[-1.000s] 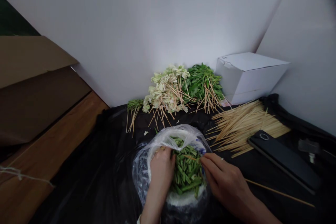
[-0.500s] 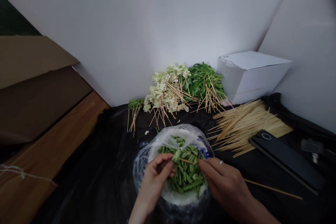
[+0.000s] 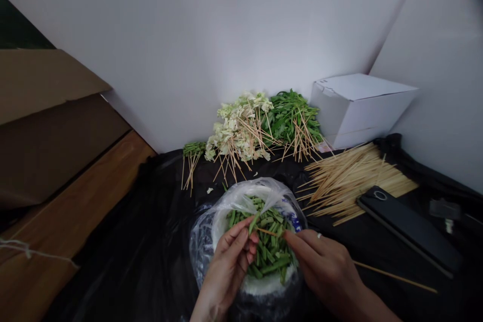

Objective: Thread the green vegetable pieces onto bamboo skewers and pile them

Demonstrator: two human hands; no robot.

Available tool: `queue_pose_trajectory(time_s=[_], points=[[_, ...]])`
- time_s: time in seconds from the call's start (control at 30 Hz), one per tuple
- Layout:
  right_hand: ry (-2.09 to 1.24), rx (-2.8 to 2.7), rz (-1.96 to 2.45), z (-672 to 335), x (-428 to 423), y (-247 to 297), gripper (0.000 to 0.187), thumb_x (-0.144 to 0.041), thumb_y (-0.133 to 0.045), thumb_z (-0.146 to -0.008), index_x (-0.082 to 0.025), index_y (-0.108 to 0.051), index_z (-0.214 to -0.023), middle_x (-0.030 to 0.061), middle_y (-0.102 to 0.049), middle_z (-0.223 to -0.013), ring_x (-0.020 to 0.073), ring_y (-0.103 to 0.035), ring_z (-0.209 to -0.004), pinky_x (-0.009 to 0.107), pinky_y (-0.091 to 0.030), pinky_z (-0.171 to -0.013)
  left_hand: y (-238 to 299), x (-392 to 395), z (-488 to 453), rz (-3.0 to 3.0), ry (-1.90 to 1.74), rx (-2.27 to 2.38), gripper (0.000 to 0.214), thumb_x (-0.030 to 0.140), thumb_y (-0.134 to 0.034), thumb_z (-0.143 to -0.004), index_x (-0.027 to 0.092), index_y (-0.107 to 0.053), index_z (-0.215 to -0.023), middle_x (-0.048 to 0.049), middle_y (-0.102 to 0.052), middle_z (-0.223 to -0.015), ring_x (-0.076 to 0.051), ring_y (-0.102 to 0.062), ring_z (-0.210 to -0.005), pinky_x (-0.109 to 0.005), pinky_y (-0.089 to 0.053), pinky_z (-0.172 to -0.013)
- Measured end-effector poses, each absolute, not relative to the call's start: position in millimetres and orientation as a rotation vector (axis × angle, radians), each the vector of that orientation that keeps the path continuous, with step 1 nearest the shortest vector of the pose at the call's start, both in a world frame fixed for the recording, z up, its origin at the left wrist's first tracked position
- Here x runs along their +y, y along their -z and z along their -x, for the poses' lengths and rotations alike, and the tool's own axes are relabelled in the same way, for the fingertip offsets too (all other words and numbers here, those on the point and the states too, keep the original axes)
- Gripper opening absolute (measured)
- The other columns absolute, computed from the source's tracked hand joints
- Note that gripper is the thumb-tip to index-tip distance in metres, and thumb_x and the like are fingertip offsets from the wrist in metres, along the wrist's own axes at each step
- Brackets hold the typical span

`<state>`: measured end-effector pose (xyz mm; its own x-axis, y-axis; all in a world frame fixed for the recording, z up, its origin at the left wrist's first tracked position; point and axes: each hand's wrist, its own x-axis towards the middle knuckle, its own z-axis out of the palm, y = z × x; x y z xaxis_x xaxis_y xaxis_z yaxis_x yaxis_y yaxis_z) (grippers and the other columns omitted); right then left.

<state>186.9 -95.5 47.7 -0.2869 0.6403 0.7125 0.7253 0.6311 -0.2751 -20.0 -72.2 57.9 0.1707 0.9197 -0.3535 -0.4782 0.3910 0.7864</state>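
As we look down through the head view: both hands meet over the bowl (image 3: 264,286), which stands at the near edge of the black sheet (image 3: 151,241).
Left hand (image 3: 230,256): thumb and fingertips are closed narrowly on one green piece (image 3: 254,222), lifted just above the heap of cut pieces (image 3: 272,254).
Right hand (image 3: 324,266): it is pinched tight on a skewer (image 3: 268,232) whose tip points left at the piece. We cannot tell whether they touch.
Skewer tail: it runs out to the right, low over the sheet.
Bowl: it has a white rim and is lined with a clear bag (image 3: 241,193).
Doing it well: we judge the piece should sit crosswise to the tip, fingertips clear of the point, and be pierced through its middle so it does not split.
Steadiness: we would brace both wrists near the bowl's rim.
Far edge: finished skewers (image 3: 237,133) lie along it.
Right side: bare skewers (image 3: 354,176) lie there.
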Motion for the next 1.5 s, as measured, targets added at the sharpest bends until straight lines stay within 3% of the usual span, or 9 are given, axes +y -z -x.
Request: queue_pose_trajectory(time_s=[0.3,1.1,1.5], points=[[0.105,-1.999,1.073,-186,-98,-46,0.033,-0.004,-0.040,-0.091,-0.013,-0.062,-0.114,0.0050,-0.067,-0.079,0.0124,-0.063,-0.065,0.024,-0.052,-0.060,-60,-76,15,-0.685,-1.028,0.890,0.021,0.033,-0.069,-0.086,0.013,-0.074,-0.088,-0.0032,-0.066,-0.074,-0.008,-0.055,-0.062,-0.019,-0.043,-0.058],[0.173,-2.020,1.081,-185,-101,-48,0.034,-0.003,-0.039,-0.091,-0.014,-0.063,-0.113,0.0035,-0.065,-0.075,0.0125,-0.061,-0.062,0.024,-0.049,-0.057,-51,-78,16,-0.590,-1.099,0.952,0.028,0.030,-0.082,-0.074,0.014,-0.078,-0.096,-0.0033,-0.069,-0.075,-0.007,-0.056,-0.064,-0.017,-0.046,-0.060],[0.154,-2.007,1.036,-179,-102,-46,0.036,0.000,-0.035,-0.089,-0.013,-0.060,-0.111,0.0012,-0.064,-0.073,0.0112,-0.059,-0.056,0.023,-0.045,-0.052,-52,-78,14,-0.890,-1.045,1.085,0.021,0.034,-0.082,-0.071,0.019,-0.081,-0.086,-0.0005,-0.066,-0.067,-0.009,-0.050,-0.062,-0.019,-0.041,-0.060]])
